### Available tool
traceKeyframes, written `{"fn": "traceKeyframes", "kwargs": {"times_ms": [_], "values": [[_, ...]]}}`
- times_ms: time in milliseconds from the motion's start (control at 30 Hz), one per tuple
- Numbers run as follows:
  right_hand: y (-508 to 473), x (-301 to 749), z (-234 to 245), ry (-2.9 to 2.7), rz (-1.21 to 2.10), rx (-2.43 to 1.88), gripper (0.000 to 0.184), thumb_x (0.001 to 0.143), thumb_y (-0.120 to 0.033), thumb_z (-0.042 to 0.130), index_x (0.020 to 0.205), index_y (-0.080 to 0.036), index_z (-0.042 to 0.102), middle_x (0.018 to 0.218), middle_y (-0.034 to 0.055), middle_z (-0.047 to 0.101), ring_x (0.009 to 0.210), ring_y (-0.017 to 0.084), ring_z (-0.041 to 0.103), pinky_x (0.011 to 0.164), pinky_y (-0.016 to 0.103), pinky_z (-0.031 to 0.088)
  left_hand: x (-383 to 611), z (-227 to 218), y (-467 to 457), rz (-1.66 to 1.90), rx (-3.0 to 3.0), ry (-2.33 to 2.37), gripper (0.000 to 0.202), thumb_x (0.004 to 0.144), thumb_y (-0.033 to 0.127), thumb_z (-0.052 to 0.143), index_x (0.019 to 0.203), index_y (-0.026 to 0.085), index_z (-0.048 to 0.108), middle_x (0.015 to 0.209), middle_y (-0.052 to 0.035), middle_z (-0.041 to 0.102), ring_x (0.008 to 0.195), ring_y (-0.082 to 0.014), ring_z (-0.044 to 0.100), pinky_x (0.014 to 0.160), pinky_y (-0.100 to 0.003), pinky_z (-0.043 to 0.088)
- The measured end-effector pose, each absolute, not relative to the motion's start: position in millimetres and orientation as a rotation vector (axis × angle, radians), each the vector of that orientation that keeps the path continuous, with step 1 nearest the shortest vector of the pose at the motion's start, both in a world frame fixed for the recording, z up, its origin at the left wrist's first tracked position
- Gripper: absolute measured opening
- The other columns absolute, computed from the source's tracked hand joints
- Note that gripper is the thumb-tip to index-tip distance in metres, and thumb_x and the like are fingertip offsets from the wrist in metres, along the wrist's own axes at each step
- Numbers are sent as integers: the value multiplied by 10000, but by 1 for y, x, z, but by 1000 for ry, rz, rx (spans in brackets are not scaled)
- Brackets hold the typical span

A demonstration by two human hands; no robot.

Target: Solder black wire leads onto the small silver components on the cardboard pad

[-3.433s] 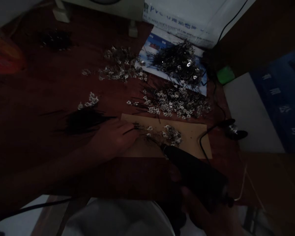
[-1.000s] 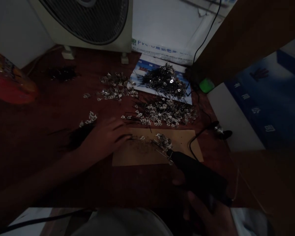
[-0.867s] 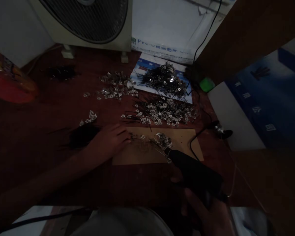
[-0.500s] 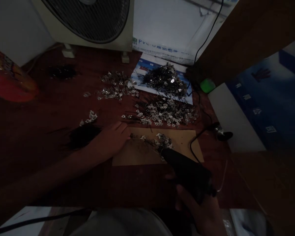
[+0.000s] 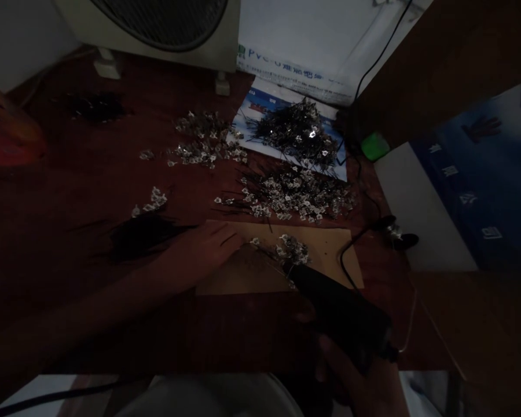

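Observation:
My right hand [image 5: 351,368] grips a black glue gun [image 5: 342,310] by its handle, trigger side down. The gun's nozzle points up and left into a small clump of whitish clear flower-like pieces [image 5: 294,249] on a brown cardboard sheet [image 5: 330,255]. My left hand [image 5: 208,249] lies over the sheet's left end, fingers drawn together. Just beyond its fingertips is a single pale flower piece [image 5: 255,241] with a dark stem. Whatever the left fingers hold is hidden in the dim light.
Behind the cardboard lies a heap of stemmed flower pieces [image 5: 295,194], with another pile [image 5: 304,133] on a printed sheet. Black stems [image 5: 143,234] lie left. A fan unit [image 5: 169,35] stands at the back. The gun's cord [image 5: 347,260] runs right, by a green object [image 5: 374,146].
My left hand has moved slightly right, closer to the single flower piece. The glue gun stays at the clump. The whole view has shifted a little.

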State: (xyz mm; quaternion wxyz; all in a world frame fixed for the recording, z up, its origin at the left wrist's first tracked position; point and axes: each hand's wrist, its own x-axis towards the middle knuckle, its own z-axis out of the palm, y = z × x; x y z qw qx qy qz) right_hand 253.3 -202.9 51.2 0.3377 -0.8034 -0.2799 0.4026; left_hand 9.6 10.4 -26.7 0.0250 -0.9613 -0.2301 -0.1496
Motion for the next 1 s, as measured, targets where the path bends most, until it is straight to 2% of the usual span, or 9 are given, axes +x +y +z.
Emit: {"fn": "traceKeyframes", "kwargs": {"times_ms": [67, 200, 433, 633, 800, 1000], "values": [[-203, 255, 49, -732, 1057, -2106, 647, 838, -687, 795, 1162, -128, 811, 502, -6, 605, 399, 116, 430, 343, 218, 317, 9, -25, 12, -491, -2969, -689, 186, 1029, 75, 562, 1149, 137, 689, 1099, -99, 715, 1048, -269, 636, 969, -407, 506], [-202, 258, 46, -800, 1001, -2141, 561, 851, -650, 803, 1114, -156, 832, 514, 6, 625, 408, 150, 492, 374, 247, 388, 7, -21, 14, -538, -2969, -624, 171, 1029, 72, 572, 1137, 123, 695, 1083, -102, 717, 1020, -259, 635, 954, -387, 521], [-200, 257, 40, -790, 1038, -2143, 633, 855, -692, 791, 1184, -153, 841, 518, 7, 619, 384, 161, 491, 359, 259, 374, 5, -19, 16, -597, -2924, -610, 128, 1034, 93, 591, 1084, 122, 705, 1044, -98, 718, 975, -253, 624, 920, -372, 530], [-196, 255, 43, -843, 1004, -2149, 601, 862, -679, 787, 1138, -149, 848, 506, 13, 632, 395, 168, 526, 372, 258, 408, 4, -17, 14, -765, -2958, -668, 132, 1054, 112, 569, 1037, 120, 700, 989, -94, 685, 945, -247, 608, 827, -345, 531], [-193, 254, 45, -857, 1007, -2145, 528, 868, -631, 783, 1103, -164, 853, 518, 4, 639, 403, 134, 508, 396, 234, 415, 4, -12, 15, -804, -2947, -653, 115, 1053, 105, 576, 1013, 124, 682, 952, -82, 667, 883, -228, 593, 776, -333, 519], [-188, 249, 52, -793, 977, -2199, 476, 840, -620, 762, 981, -173, 845, 522, -2, 627, 423, 102, 467, 389, 212, 353, 8, -13, 16, -827, -2876, -666, 160, 1079, 180, 580, 944, 132, 651, 882, -56, 636, 834, -210, 574, 725, -333, 485]]}}
